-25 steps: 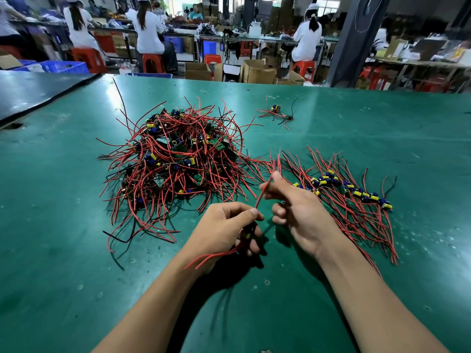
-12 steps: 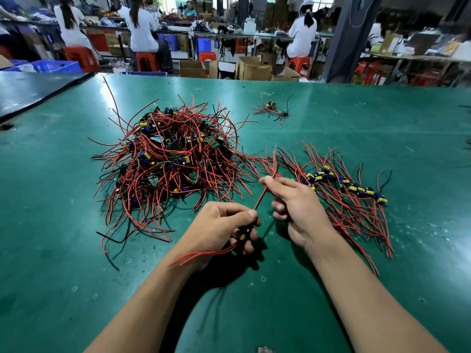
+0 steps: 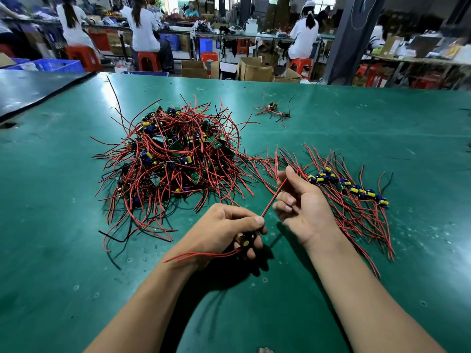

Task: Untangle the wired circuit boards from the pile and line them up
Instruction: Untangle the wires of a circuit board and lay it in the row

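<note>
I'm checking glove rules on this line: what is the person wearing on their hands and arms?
Nothing that shows. The left hand and the right hand are bare, without gloves, and no ring, watch or wristband is visible. Both forearms are uncovered down to the frame's lower edge, so no sleeve comes into view.

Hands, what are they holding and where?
Left hand grips a board by its body; right hand pinches its red wire partway along.
</note>
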`<state>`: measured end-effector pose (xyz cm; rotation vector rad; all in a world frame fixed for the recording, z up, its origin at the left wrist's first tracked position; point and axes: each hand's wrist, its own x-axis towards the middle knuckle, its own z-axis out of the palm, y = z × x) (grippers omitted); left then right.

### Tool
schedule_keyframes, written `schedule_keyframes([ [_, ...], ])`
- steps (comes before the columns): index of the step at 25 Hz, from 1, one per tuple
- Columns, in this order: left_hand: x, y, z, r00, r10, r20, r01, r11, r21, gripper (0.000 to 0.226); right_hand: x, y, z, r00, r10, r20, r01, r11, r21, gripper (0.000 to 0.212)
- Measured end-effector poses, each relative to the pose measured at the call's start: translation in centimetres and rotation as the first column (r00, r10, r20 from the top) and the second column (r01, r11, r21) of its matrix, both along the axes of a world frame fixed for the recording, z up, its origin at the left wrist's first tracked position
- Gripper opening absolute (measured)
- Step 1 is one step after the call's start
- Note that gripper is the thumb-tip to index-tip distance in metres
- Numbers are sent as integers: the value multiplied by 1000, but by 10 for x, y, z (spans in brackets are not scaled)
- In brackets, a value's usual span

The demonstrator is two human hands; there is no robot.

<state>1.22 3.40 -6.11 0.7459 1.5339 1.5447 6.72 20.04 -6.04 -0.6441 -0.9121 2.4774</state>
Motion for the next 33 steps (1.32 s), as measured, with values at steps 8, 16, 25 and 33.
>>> schedule_keyframes([
  [8, 0, 3, -4, 998, 43, -36, -43, 999, -8, 18, 8, 3, 8, 987, 108, -118, -130, 971, -199, 19],
  [16, -6, 3, 5, 905, 423, 36, -420, 880, 221, 20, 6, -13, -13, 976, 7, 217, -185, 552, 813, 11],
  [25, -7, 2, 13, 761, 634, 135, -641, 705, 303, 21, 7, -53, -21, 997, 28, 73, -77, 213, 974, 29],
  [33, -14, 0, 6, 847, 462, 264, -524, 810, 262, 26, 3, -42, -7, 990, 131, 44, -127, 743, 657, 26],
])
